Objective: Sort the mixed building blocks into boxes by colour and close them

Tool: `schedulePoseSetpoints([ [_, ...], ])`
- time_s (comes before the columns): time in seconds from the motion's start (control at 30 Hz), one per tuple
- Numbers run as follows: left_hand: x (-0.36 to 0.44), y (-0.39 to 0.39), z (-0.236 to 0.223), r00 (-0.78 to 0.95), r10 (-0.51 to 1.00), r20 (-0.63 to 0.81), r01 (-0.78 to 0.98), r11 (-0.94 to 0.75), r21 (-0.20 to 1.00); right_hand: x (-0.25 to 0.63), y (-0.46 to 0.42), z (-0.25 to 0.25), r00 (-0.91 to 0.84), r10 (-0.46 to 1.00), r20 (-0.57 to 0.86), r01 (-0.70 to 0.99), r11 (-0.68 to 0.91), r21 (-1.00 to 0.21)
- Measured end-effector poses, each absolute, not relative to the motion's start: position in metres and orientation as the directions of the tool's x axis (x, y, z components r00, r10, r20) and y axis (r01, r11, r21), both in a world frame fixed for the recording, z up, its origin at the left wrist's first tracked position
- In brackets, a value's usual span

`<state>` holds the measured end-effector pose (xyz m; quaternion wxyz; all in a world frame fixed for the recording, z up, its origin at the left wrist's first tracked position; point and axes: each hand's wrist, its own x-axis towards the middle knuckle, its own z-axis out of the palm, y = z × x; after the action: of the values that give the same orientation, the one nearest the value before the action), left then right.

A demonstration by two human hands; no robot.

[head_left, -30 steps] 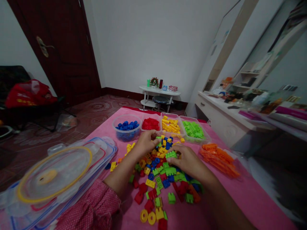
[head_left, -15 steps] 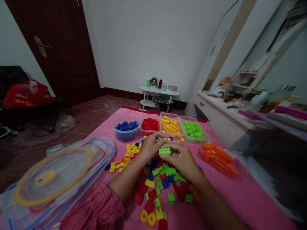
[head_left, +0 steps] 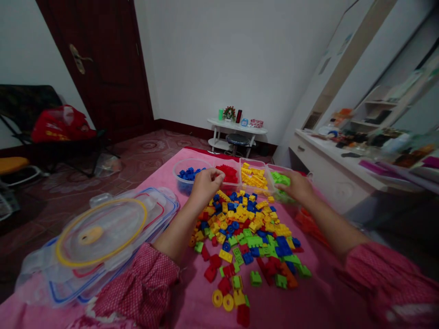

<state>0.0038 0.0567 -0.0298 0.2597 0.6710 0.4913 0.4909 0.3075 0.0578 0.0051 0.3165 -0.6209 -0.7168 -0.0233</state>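
My left hand is between the round tub of blue bricks and the box of red bricks. Its thumb and fingertips are pinched together; whatever they hold, if anything, is too small to make out. My right hand reaches over the box of green bricks, with thumb and fingers apart around its left side. Green shows between them, and I cannot separate a single brick from those in the box. Below both hands spreads a mixed pile of toy bricks in yellow, blue, green, red and orange.
A box of yellow bricks stands between the red and green ones. Clear lids lie stacked at the left of the pink cloth. Orange pieces are partly hidden under my right forearm. A dressing table stands at the right.
My hands were together over the pile, the right one holding a green brick. They have parted: the right moved to the green box, the left forward and left. The view has shifted slightly.
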Motion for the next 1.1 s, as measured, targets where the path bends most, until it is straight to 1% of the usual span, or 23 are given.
schedulePoseSetpoints([
  [0.07, 0.001, 0.058, -0.029, 0.023, 0.909, 0.416, 0.394, -0.390, 0.832, 0.274, 0.047, -0.001, -0.111, 0.870, 0.480, 0.900, 0.292, -0.322],
  [0.13, -0.001, 0.058, -0.029, 0.014, 0.905, 0.426, 0.380, -0.399, 0.835, 0.229, 0.025, -0.010, -0.246, 0.866, 0.436, 0.862, 0.401, -0.311],
  [0.17, -0.002, 0.058, -0.028, 0.012, 0.903, 0.429, 0.372, -0.402, 0.837, 0.205, 0.011, -0.015, -0.341, 0.852, 0.396, 0.825, 0.474, -0.309],
  [0.23, -0.002, 0.057, -0.028, 0.005, 0.901, 0.434, 0.361, -0.406, 0.839, 0.163, -0.019, -0.023, -0.564, 0.777, 0.281, 0.720, 0.628, -0.294],
  [0.3, -0.002, 0.057, -0.027, -0.003, 0.901, 0.433, 0.361, -0.403, 0.841, 0.133, -0.044, -0.029, -0.709, 0.683, 0.172, 0.651, 0.729, -0.211],
  [0.33, -0.001, 0.057, -0.027, -0.005, 0.902, 0.432, 0.362, -0.402, 0.841, 0.122, -0.053, -0.030, -0.731, 0.670, 0.129, 0.651, 0.741, -0.165],
  [0.4, 0.001, 0.056, -0.026, 0.001, 0.902, 0.432, 0.365, -0.402, 0.840, 0.109, -0.063, -0.029, -0.713, 0.700, 0.041, 0.695, 0.714, -0.085],
  [0.47, 0.002, 0.055, -0.026, 0.014, 0.902, 0.432, 0.366, -0.407, 0.837, 0.102, -0.067, -0.025, -0.632, 0.774, -0.042, 0.775, 0.631, -0.039],
  [0.53, 0.003, 0.054, -0.027, 0.025, 0.900, 0.435, 0.365, -0.414, 0.834, 0.098, -0.067, -0.019, -0.543, 0.831, -0.119, 0.838, 0.545, -0.023],
  [0.6, 0.003, 0.054, -0.027, 0.028, 0.898, 0.440, 0.366, -0.419, 0.831, 0.095, -0.068, -0.016, -0.502, 0.849, -0.169, 0.863, 0.504, -0.032],
  [0.7, 0.003, 0.054, -0.028, 0.023, 0.897, 0.441, 0.368, -0.418, 0.830, 0.094, -0.070, -0.018, -0.497, 0.846, -0.192, 0.866, 0.496, -0.057],
  [0.87, 0.002, 0.055, -0.029, 0.001, 0.909, 0.417, 0.379, -0.386, 0.841, 0.097, -0.069, -0.024, -0.432, 0.893, -0.128, 0.902, 0.427, -0.066],
  [0.93, 0.002, 0.055, -0.029, -0.004, 0.909, 0.417, 0.380, -0.384, 0.841, 0.098, -0.067, -0.023, -0.411, 0.903, -0.123, 0.912, 0.408, -0.045],
  [1.03, 0.002, 0.055, -0.029, 0.008, 0.903, 0.429, 0.385, -0.399, 0.833, 0.097, -0.065, -0.018, -0.419, 0.890, -0.179, 0.903, 0.430, 0.023],
  [1.1, 0.003, 0.055, -0.028, 0.013, 0.903, 0.429, 0.396, -0.398, 0.827, 0.097, -0.064, -0.017, -0.438, 0.876, -0.201, 0.890, 0.454, 0.038],
])
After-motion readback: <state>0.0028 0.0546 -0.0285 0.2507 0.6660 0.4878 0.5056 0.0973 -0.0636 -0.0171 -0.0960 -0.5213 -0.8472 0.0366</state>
